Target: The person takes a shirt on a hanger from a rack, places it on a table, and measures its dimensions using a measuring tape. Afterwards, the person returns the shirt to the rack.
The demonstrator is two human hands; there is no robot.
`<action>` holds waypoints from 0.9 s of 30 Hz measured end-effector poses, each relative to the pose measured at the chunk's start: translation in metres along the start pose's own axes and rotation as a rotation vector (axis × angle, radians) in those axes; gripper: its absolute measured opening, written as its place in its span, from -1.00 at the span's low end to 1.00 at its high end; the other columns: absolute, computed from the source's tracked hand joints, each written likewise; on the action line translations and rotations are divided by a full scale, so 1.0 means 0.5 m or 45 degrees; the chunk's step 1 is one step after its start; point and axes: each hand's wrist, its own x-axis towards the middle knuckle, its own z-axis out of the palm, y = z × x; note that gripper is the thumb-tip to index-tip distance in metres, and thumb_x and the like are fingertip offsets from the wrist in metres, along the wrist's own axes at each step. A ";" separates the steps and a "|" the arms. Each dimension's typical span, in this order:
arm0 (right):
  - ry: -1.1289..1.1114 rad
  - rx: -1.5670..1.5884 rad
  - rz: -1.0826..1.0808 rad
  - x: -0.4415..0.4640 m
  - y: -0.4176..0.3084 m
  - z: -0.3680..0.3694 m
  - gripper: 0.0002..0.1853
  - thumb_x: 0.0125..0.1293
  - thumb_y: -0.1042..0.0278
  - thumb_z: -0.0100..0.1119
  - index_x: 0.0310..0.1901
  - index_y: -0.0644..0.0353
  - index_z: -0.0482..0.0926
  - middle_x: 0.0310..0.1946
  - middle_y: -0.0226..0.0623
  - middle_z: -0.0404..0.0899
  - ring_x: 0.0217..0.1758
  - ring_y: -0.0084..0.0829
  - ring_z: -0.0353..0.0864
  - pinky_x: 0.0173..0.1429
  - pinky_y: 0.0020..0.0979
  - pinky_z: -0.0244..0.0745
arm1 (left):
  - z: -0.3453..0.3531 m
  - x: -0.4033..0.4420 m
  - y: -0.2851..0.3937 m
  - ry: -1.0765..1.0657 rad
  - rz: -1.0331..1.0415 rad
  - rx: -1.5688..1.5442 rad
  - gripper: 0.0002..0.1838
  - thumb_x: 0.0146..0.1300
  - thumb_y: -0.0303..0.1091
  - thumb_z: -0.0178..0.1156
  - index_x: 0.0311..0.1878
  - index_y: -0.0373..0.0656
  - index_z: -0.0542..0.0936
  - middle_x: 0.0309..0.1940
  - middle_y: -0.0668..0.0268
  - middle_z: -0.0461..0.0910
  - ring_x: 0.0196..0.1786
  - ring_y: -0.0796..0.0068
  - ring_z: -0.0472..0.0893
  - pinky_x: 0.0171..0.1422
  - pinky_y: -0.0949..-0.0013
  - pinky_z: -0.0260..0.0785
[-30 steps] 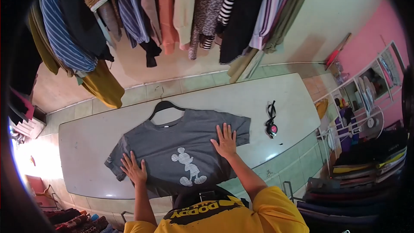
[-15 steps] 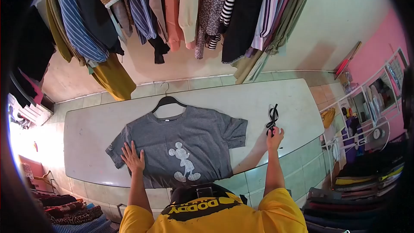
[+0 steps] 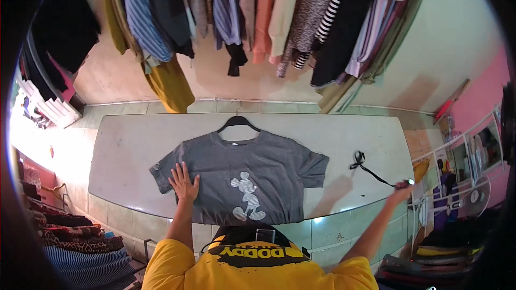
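Observation:
A grey T-shirt (image 3: 215, 188) with a pale mouse-figure print (image 3: 248, 196) lies on the white table, a black hanger (image 3: 238, 122) in its neck. My left hand (image 3: 185, 185) rests flat on the shirt's left side, fingers spread. Off the table's right edge, my right hand (image 3: 400, 192) is closed on one end of a thin black strap (image 3: 374, 176). From there the strap stretches back to a looped bunch on the table. A small bright spot shows at my right fingers; what it is I cannot make out.
The white table (image 3: 129, 156) has a rounded front edge. Beyond it hangs a row of clothes (image 3: 263, 16). Folded clothes (image 3: 86, 247) are stacked at lower left, with more dark folded clothes (image 3: 441, 255) at lower right. A white rack (image 3: 457, 196) and a fan (image 3: 475, 200) stand at right.
My right hand has moved right and drawn out one end of the strap, which was bunched on the table. My left hand stays on the shirt. The whole view has shifted.

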 end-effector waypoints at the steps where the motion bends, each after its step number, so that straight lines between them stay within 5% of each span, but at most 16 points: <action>1: -0.067 0.090 -0.057 -0.019 -0.073 0.018 -0.71 0.27 0.05 -0.10 -0.31 0.13 0.40 -0.57 -0.44 0.37 -0.62 -0.60 0.28 -0.56 -0.57 0.18 | 0.002 0.001 -0.002 0.006 -0.005 0.000 -0.16 0.13 0.13 -0.01 0.38 -0.06 -0.06 0.38 0.14 -0.08 0.40 0.02 -0.09 0.36 -0.17 -0.28; 4: -0.241 0.037 -0.197 -0.127 -0.268 0.099 -0.73 0.29 0.09 -0.13 -0.21 0.12 0.42 -0.53 -0.45 0.41 -0.63 -0.64 0.28 -0.58 -0.63 0.16 | -0.017 0.007 0.001 -0.059 -0.049 -0.053 -0.14 0.11 0.14 0.01 0.37 -0.07 -0.05 0.37 0.15 -0.05 0.40 0.05 -0.05 0.36 -0.17 -0.25; 5: -0.655 -0.093 -0.163 -0.082 -0.254 0.060 -0.71 0.31 0.10 -0.17 -0.12 0.06 0.46 -0.45 -0.50 0.43 -0.62 -0.69 0.27 -0.58 -0.66 0.14 | -0.040 0.013 0.008 -0.113 -0.076 -0.049 -0.16 0.10 0.16 0.02 0.36 -0.08 0.02 0.35 0.14 0.01 0.38 0.09 0.00 0.35 -0.17 -0.23; 7: -0.723 -0.652 -0.329 -0.198 -0.272 0.146 -0.68 0.28 0.15 -0.15 -0.06 0.07 0.49 -0.50 -0.53 0.41 -0.57 -0.71 0.31 -0.57 -0.64 0.14 | -0.063 0.045 -0.001 -0.146 -0.103 -0.109 -0.18 0.10 0.15 0.02 0.34 -0.09 0.06 0.34 0.14 0.03 0.37 0.11 0.02 0.35 -0.17 -0.23; 8: -0.949 -0.871 -0.107 -0.188 -0.208 0.149 -0.63 0.24 0.21 -0.12 0.04 0.09 0.48 -0.48 -0.54 0.46 -0.62 -0.73 0.27 -0.57 -0.67 0.14 | -0.064 0.057 -0.004 -0.186 -0.126 -0.164 -0.20 0.10 0.15 0.02 0.33 -0.10 0.10 0.33 0.14 0.06 0.36 0.13 0.05 0.35 -0.17 -0.23; 9: -0.995 -0.831 0.187 -0.222 -0.133 0.171 -0.66 0.24 0.24 -0.08 0.03 0.05 0.50 -0.66 -0.62 0.29 -0.67 -0.75 0.16 -0.61 -0.67 0.10 | -0.061 0.068 -0.013 -0.131 -0.103 -0.204 -0.27 0.17 0.14 -0.06 0.33 -0.06 0.13 0.34 0.15 0.05 0.38 0.15 0.03 0.35 -0.19 -0.28; 10: -1.236 -0.678 0.089 -0.276 -0.035 0.161 -0.54 0.08 0.43 0.07 0.09 -0.02 0.46 -0.42 -0.50 0.53 -0.66 -0.76 0.18 -0.56 -0.63 0.19 | -0.048 0.074 -0.029 -0.151 -0.086 -0.212 -0.27 0.17 0.14 -0.06 0.33 -0.06 0.13 0.34 0.15 0.05 0.38 0.15 0.03 0.35 -0.19 -0.28; 11: -1.359 -1.267 0.059 -0.340 -0.006 0.178 -0.44 -0.01 0.53 0.12 0.12 -0.06 0.44 -0.18 -0.39 0.59 -0.51 -0.69 0.41 -0.43 -0.59 0.33 | -0.030 0.083 -0.047 -0.097 -0.036 -0.173 -0.30 0.20 0.13 -0.10 0.33 -0.02 0.11 0.35 0.18 0.02 0.39 0.15 -0.01 0.36 -0.20 -0.31; 12: -1.564 -1.221 -0.240 -0.393 0.067 0.167 -0.45 0.01 0.33 0.14 0.14 -0.03 0.40 0.07 -0.27 0.46 -0.18 -0.47 0.57 -0.17 -0.44 0.45 | -0.016 0.091 -0.064 -0.038 0.010 -0.138 -0.33 0.23 0.12 -0.14 0.34 0.02 0.10 0.37 0.20 -0.02 0.41 0.16 -0.04 0.36 -0.21 -0.34; 14: -1.741 -1.759 -0.310 -0.459 0.152 0.128 -0.44 0.01 0.13 0.09 0.13 -0.01 0.41 0.16 -0.24 0.36 0.09 -0.25 0.47 0.05 -0.27 0.40 | -0.010 0.092 -0.085 -0.092 0.010 -0.152 -0.36 0.25 0.12 -0.19 0.35 0.09 0.08 0.39 0.23 -0.08 0.42 0.18 -0.09 0.36 -0.22 -0.38; 17: -1.463 -1.973 -0.372 -0.473 0.137 0.112 -0.44 0.00 0.00 0.02 0.07 0.03 0.46 0.10 -0.13 0.39 0.04 -0.09 0.45 0.07 -0.16 0.38 | -0.015 0.099 -0.109 -0.091 0.026 -0.157 -0.33 0.23 0.15 -0.17 0.36 0.09 0.06 0.40 0.25 -0.11 0.43 0.21 -0.10 0.36 -0.23 -0.41; 21: -1.446 -2.036 -0.392 -0.464 0.081 0.167 -0.54 0.09 -0.01 0.03 -0.05 0.09 0.52 -0.12 -0.13 0.53 -0.18 -0.21 0.57 -0.09 -0.29 0.47 | -0.010 0.112 -0.131 -0.039 -0.059 -0.151 -0.30 0.22 0.17 -0.16 0.36 0.05 0.07 0.39 0.21 -0.10 0.43 0.16 -0.12 0.35 -0.23 -0.42; 23: -1.354 -1.480 0.323 -0.500 0.018 0.227 -0.60 0.24 -0.04 -0.06 -0.18 0.14 0.53 -0.37 -0.25 0.56 -0.43 -0.44 0.53 -0.28 -0.45 0.46 | -0.029 0.118 -0.124 -0.011 -0.236 -0.135 -0.30 0.22 0.17 -0.16 0.36 0.03 0.08 0.39 0.18 -0.09 0.43 0.11 -0.13 0.35 -0.22 -0.42; 25: -1.431 -1.157 0.483 -0.567 0.006 0.270 -0.60 0.29 -0.04 -0.13 -0.23 0.15 0.52 -0.40 -0.30 0.54 -0.50 -0.57 0.45 -0.40 -0.55 0.38 | -0.011 0.128 -0.118 0.086 -0.507 -0.114 -0.31 0.21 0.06 -0.04 0.34 -0.03 0.10 0.39 0.15 -0.10 0.41 -0.02 -0.14 0.33 -0.26 -0.40; 26: -1.460 -0.831 0.640 -0.609 0.002 0.292 -0.58 0.35 -0.03 -0.20 -0.28 0.16 0.50 -0.43 -0.35 0.52 -0.57 -0.69 0.37 -0.51 -0.65 0.31 | -0.023 0.127 -0.109 0.090 -0.523 -0.108 -0.31 0.21 0.06 -0.04 0.34 -0.03 0.10 0.39 0.15 -0.10 0.41 -0.02 -0.14 0.33 -0.26 -0.40; 27: -1.639 -0.843 0.527 -0.656 -0.005 0.318 -0.62 0.33 0.02 -0.15 -0.27 0.18 0.51 -0.44 -0.31 0.53 -0.52 -0.61 0.43 -0.43 -0.57 0.36 | -0.045 0.123 -0.089 0.106 -0.336 -0.287 -0.35 0.19 -0.03 0.03 0.30 -0.07 0.17 0.35 0.11 -0.01 0.39 0.01 -0.05 0.33 -0.20 -0.30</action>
